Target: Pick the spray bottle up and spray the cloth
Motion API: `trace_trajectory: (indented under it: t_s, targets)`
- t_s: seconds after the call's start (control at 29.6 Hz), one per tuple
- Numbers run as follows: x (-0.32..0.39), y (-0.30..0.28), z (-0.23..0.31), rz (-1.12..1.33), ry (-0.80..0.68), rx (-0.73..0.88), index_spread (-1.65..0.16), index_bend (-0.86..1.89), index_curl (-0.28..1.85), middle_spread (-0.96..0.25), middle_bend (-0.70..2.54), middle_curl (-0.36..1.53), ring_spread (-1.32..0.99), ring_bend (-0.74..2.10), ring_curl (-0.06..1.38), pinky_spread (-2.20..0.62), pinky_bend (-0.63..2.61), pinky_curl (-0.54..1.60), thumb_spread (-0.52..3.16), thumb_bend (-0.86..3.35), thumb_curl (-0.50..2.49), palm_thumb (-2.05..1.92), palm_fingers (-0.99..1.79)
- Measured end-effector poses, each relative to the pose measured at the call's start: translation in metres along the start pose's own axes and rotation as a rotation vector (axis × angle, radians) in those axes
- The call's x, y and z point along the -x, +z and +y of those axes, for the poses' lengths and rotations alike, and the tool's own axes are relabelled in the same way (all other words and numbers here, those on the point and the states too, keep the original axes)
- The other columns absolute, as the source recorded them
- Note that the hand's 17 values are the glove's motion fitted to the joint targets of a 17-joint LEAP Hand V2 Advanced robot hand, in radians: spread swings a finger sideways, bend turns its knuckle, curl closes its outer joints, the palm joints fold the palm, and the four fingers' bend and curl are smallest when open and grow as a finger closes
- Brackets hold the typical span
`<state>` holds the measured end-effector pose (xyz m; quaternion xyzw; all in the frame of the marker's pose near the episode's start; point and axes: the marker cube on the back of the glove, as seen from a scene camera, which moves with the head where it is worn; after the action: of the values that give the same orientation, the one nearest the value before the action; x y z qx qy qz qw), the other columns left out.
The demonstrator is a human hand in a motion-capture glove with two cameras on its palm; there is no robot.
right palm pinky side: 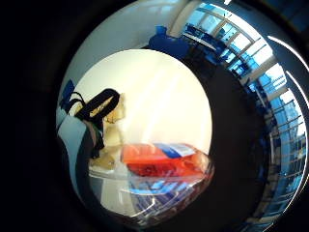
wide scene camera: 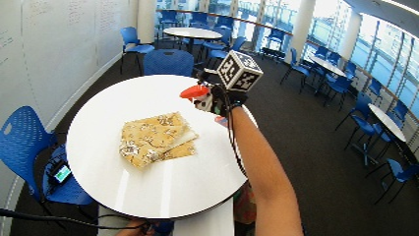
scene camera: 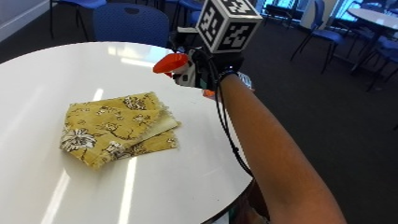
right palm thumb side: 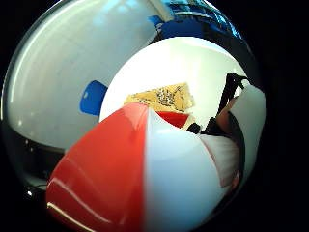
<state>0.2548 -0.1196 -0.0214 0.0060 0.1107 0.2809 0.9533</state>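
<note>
Bare white table (scene camera: 74, 74) all round the folded cloth (scene camera: 115, 128), blue chair (scene camera: 131, 23) behind its far edge.

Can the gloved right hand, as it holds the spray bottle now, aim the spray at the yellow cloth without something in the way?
Probably yes. The right hand grips the spray bottle above the table, with its orange nozzle turned toward the cloth. Only bare tabletop shows between them.

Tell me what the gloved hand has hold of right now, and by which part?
The right hand holds the spray bottle up off the round table, gripping it around the neck just behind its orange nozzle, which points toward the folded yellow cloth.
</note>
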Motion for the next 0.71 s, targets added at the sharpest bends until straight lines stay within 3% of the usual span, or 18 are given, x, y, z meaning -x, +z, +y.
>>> trace_trajectory:
  t_s: [0.71]
  targets:
    - [0.076, 0.012, -0.014, 0.820, -0.304, 0.045, -0.28, 0.39, 0.52, -0.18, 0.60, 0.50, -0.21, 0.58, 0.45, -0.29, 0.43, 0.39, 0.34, -0.04, 0.77, 0.86, 1.40]
